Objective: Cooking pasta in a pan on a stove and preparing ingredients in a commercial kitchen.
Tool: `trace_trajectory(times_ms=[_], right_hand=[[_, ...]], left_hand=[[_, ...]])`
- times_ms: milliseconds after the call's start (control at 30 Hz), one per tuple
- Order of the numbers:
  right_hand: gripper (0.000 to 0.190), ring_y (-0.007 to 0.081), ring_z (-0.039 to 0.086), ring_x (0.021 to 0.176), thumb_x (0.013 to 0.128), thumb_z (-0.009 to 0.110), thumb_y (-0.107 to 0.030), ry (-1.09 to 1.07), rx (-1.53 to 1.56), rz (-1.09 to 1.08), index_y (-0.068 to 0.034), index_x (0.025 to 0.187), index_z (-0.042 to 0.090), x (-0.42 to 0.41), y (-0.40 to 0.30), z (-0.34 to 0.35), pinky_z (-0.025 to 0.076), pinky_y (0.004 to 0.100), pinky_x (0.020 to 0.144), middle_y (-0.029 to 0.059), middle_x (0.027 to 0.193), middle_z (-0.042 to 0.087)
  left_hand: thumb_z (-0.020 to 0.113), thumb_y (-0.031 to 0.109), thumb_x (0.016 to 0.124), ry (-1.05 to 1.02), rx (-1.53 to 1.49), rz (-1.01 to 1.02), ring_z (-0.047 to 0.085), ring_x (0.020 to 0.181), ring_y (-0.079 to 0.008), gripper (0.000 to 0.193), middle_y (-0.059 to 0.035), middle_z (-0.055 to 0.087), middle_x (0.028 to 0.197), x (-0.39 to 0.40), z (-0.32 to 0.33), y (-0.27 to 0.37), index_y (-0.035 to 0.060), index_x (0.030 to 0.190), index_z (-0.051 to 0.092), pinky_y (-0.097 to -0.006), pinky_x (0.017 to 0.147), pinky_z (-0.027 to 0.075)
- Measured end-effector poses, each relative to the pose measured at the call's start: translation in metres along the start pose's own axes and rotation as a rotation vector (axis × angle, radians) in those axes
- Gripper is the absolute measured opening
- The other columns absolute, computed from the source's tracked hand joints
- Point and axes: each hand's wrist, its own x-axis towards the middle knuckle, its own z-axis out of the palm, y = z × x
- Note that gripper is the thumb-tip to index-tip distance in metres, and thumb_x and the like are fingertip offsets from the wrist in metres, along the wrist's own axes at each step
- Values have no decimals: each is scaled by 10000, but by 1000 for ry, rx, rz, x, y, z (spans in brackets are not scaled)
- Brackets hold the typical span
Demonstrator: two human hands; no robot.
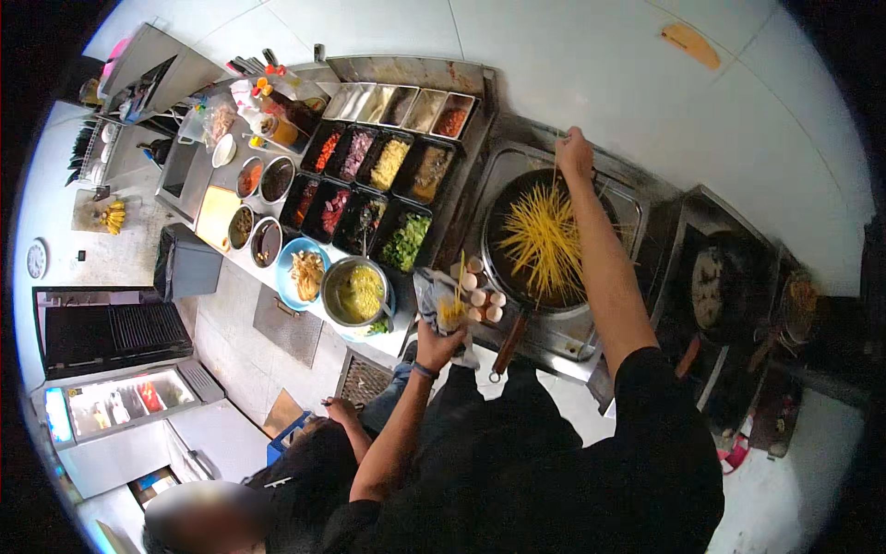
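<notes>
My left hand (440,344), with a band at its wrist, grips a clear plastic bag (430,294) holding some yellow spaghetti strands. It is beside the wok, near several eggs (477,298). Dry yellow spaghetti (543,239) lies fanned out in a large dark wok (502,266), many strands crossing its rim. The wok's wooden handle (511,345) points towards me. Over the wok's far rim, my right hand (575,158) is closed around what looks like a thin spaghetti strand. My right forearm hides part of the wok's right side.
Left of the stove stand black tubs of chopped vegetables (407,239), a steel pot with a ladle (353,291) and a blue bowl (302,273). Another pan (713,287) sits on the right burner. A co-worker's hand (340,410) is close to my left arm.
</notes>
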Motion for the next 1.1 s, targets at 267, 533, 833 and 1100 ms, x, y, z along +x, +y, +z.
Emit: trace_trajectory(times_ms=[267, 533, 833, 1100], right_hand=[[244, 229, 533, 517, 806, 589, -158, 16, -161, -55, -8, 998, 582, 53, 41, 43, 435, 379, 432, 118, 628, 548], [166, 211, 616, 767, 756, 665, -163, 32, 520, -168, -52, 877, 643, -74, -26, -140, 523, 369, 688, 94, 796, 631], [301, 264, 580, 923, 774, 648, -248, -318, -57, -52, -4, 948, 614, -163, 52, -142, 476, 416, 785, 147, 964, 607], [458, 304, 367, 1189, 753, 658, -287, -595, -871, -780, 7, 1088, 549, -119, 79, -45, 293, 460, 1004, 170, 1203, 473]], left_hand=[[711, 56, 629, 11, -136, -96, 589, 748, -143, 299, -57, 617, 838, -5, 4, -6, -14, 885, 574, -293, 694, 474], [709, 55, 660, 57, -270, 4, 582, 800, -167, 344, -83, 596, 901, -5, -1, 9, -19, 944, 530, -301, 705, 473], [684, 47, 659, -57, -218, 28, 596, 801, -171, 293, -78, 618, 885, -3, 1, 15, -13, 920, 565, -311, 715, 467], [675, 40, 650, -12, -256, 95, 588, 817, -179, 315, -77, 611, 888, -10, 2, 18, -9, 935, 551, -309, 742, 457]])
